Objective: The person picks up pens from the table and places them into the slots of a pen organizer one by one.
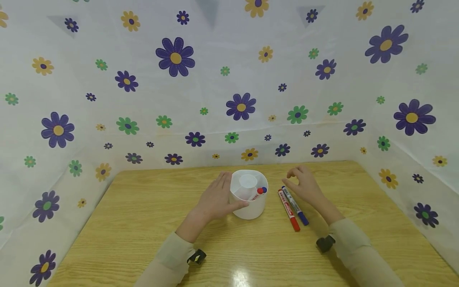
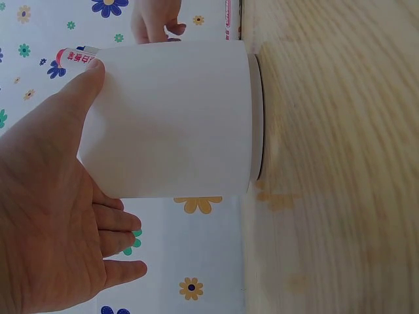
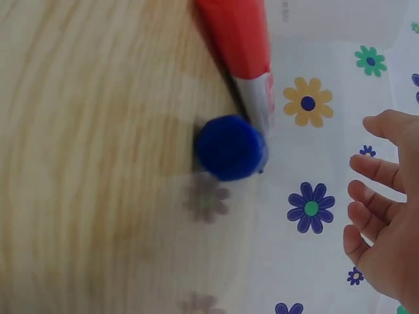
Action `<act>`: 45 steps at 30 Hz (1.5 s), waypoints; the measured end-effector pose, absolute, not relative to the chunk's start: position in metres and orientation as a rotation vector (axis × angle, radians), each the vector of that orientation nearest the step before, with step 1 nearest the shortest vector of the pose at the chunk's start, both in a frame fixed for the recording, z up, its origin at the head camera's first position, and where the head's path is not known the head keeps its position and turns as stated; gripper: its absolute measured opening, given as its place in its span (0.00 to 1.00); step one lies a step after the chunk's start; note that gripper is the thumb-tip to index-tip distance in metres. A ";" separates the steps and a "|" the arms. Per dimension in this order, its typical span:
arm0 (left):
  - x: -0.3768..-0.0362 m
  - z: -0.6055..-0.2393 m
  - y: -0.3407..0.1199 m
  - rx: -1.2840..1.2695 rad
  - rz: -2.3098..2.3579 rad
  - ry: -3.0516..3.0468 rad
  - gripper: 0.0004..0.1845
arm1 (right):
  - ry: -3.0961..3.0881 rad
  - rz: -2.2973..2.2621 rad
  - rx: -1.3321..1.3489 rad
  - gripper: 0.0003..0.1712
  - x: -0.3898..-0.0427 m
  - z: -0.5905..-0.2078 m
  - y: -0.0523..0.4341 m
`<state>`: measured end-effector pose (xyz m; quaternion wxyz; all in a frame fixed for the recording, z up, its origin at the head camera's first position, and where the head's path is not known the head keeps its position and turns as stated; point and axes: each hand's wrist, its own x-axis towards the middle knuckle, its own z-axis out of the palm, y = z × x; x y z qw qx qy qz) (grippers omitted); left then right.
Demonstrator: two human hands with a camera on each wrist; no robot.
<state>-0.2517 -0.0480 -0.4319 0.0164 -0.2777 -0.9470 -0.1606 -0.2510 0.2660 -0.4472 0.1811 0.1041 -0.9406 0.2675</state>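
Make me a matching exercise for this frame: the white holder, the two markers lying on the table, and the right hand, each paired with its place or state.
1. white pen holder
2. red marker
3. blue marker
4. right hand

a. hovers above the lying markers, holding nothing
b. lies on the table, nearer the holder
c. touched by the left hand
d. lies on the table, under the right hand

Pairs: 1-c, 2-b, 3-d, 4-a

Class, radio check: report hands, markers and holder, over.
Left hand steadies white holder. Right hand open, above red marker and blue marker on table. Nothing blocking.
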 end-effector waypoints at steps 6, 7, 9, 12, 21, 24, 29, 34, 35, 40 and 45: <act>-0.250 -0.431 -0.048 -0.865 -0.524 -2.944 0.60 | -2.842 0.623 0.230 0.13 -0.256 -0.454 0.272; -0.250 -0.431 -0.048 -0.864 -0.527 -2.944 0.60 | -2.871 0.606 0.216 0.13 -0.257 -0.455 0.273; -0.250 -0.431 -0.048 -0.861 -0.527 -2.943 0.60 | -2.922 0.564 0.203 0.13 -0.258 -0.457 0.274; -0.250 -0.430 -0.048 -0.859 -0.526 -2.949 0.60 | -2.980 0.490 0.193 0.14 -0.260 -0.460 0.276; -0.250 -0.429 -0.047 -0.861 -0.528 -2.943 0.59 | -3.074 0.325 0.303 0.14 -0.264 -0.462 0.279; -0.250 -0.430 -0.047 -0.865 -0.529 -2.941 0.59 | -3.103 0.317 0.300 0.15 -0.265 -0.461 0.278; -0.251 -0.431 -0.048 -0.863 -0.519 -2.946 0.60 | -3.141 0.315 0.285 0.16 -0.265 -0.461 0.277; -0.252 -0.432 -0.047 -0.851 -0.500 -2.962 0.60 | -3.153 0.331 0.274 0.17 -0.264 -0.460 0.276; -0.252 -0.432 -0.047 -0.849 -0.502 -2.962 0.60 | -3.151 0.334 0.274 0.17 -0.264 -0.459 0.275; -0.252 -0.432 -0.047 -0.844 -0.510 -2.960 0.60 | -3.142 0.351 0.276 0.17 -0.265 -0.459 0.274; -0.252 -0.432 -0.047 -0.843 -0.509 -2.955 0.60 | -3.134 0.363 0.270 0.14 -0.265 -0.458 0.273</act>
